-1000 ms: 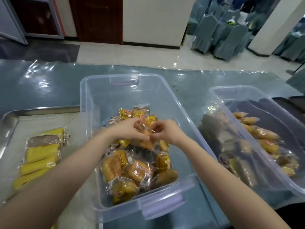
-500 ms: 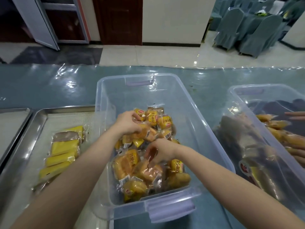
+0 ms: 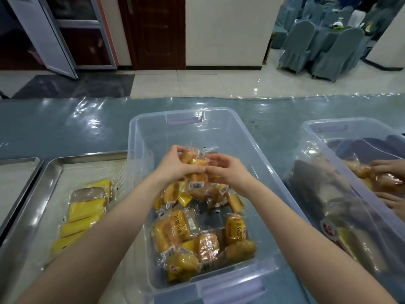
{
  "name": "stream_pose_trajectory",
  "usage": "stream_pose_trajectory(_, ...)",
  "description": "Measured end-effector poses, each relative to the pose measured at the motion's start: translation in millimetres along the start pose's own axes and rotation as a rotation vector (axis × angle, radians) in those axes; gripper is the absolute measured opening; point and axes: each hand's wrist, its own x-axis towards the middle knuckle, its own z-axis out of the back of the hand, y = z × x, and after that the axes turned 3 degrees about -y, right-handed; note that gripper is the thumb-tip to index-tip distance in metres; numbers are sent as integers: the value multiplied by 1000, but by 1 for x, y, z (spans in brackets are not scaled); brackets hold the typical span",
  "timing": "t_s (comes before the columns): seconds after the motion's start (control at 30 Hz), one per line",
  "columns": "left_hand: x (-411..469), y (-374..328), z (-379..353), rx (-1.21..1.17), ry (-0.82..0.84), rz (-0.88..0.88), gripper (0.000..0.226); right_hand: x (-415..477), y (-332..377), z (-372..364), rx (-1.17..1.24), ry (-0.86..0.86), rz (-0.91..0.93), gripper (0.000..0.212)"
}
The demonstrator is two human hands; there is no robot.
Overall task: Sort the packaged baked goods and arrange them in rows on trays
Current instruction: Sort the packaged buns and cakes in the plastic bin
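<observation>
A cluster of clear-wrapped golden bread rolls (image 3: pixel 194 160) is pinched closed between the left hand (image 3: pixel 175 165) and right hand (image 3: pixel 228 171); slippery film could let one drop into the clear plastic bin (image 3: pixel 219 132).

Table (image 3: pixel 65 128) under a glossy clear plastic sheet, teal-grey, reflecting ceiling light. Beyond it, pale tiled floor (image 3: pixel 197 84) with a dark patch at left. Back wall: dark wooden door (image 3: pixel 155 31); glazed door (image 3: pixel 54 34) swung open just left of it. Far right: grey-covered chairs (image 3: pixel 324 51) grouped around what appears to be a set table; detail too small.
</observation>
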Motion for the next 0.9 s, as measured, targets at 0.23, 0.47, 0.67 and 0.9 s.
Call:
stream_pose_trajectory(0.23, 25, 9, 0, -39, -147, 91, 76, 22, -39, 10, -1121, 124, 1, 47)
stream_pose_trajectory(0.47, 23, 9, 2, -76, -251, 93, 74, 34, -19, 15, -1082, 32, 146, 47)
stream_pose_trajectory(0.67, 14, 0, 3, -160, -243, 28, 71, 17, 8, 22, -346, -139, 197, 50)
stream_pose_trajectory(0.9, 8, -5, 1, -233, -120, -50, 96, 21, 6, 18, 4, -37, 131, 38)
